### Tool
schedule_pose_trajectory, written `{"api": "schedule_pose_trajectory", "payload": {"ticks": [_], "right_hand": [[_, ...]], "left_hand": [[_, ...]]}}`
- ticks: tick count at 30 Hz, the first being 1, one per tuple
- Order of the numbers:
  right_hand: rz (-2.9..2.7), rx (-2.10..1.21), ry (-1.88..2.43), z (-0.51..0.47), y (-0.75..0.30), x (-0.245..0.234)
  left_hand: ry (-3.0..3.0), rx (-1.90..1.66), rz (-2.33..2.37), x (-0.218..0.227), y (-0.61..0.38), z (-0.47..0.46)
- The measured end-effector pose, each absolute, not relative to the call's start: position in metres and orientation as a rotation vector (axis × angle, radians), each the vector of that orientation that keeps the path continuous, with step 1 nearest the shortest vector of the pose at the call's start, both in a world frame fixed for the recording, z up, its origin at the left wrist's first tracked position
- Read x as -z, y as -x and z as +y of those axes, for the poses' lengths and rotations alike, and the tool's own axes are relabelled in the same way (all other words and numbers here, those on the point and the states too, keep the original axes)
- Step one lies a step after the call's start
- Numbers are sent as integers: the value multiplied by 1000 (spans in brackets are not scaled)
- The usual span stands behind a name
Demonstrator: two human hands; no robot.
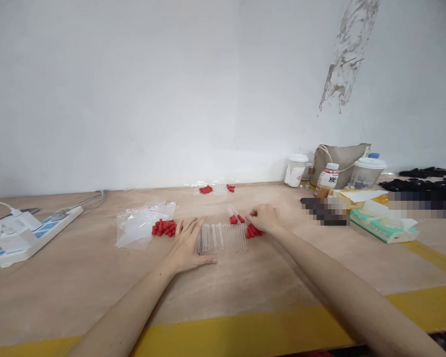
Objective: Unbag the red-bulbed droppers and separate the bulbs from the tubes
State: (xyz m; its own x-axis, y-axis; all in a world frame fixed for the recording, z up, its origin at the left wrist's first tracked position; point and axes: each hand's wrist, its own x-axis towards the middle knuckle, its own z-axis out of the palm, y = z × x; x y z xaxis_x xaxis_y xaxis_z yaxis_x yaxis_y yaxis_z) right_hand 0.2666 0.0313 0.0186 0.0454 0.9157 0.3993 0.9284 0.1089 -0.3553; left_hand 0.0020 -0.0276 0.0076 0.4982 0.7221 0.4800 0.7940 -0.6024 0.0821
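A row of thin clear glass tubes [225,239] lies side by side on the table in front of me. My left hand [188,246] rests flat with fingers spread at the row's left end, its thumb along the near side. Just left of that hand is a pile of red stoppers [163,228]. My right hand [266,218] is closed in a pinch above a smaller group of red stoppers [252,231]; what its fingertips hold is hidden. Between the hands, behind the row, lie a few tubes with red stoppers on their ends [237,218].
A clear plastic bag [139,229] lies left of the red pile, and a power strip [40,237] further left. More red pieces [205,189] sit near the wall. At the right are a lidded cup [296,171], a bottle [326,182] and a tissue pack [384,225].
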Motion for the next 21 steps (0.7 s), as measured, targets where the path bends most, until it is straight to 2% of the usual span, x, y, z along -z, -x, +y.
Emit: {"api": "schedule_pose_trajectory", "payload": {"ticks": [8, 13, 16, 19, 21], "right_hand": [[-1843, -143, 1969, 72, -240, -15], [-1794, -98, 1902, 59, -247, -26], [-1839, -31, 1724, 32, -257, -29], [-2016, 129, 1270, 2, -268, -18], [-2063, 205, 1109, -15, -271, -7]], "left_hand": [[2672, 740, -1373, -1, -3, -27], [2671, 771, -1329, -3, -5, -29], [2597, 915, -1320, -1, -11, -30], [2391, 1184, -1317, 4, -20, -30], [2323, 1228, -1268, 6, -25, -31]]}}
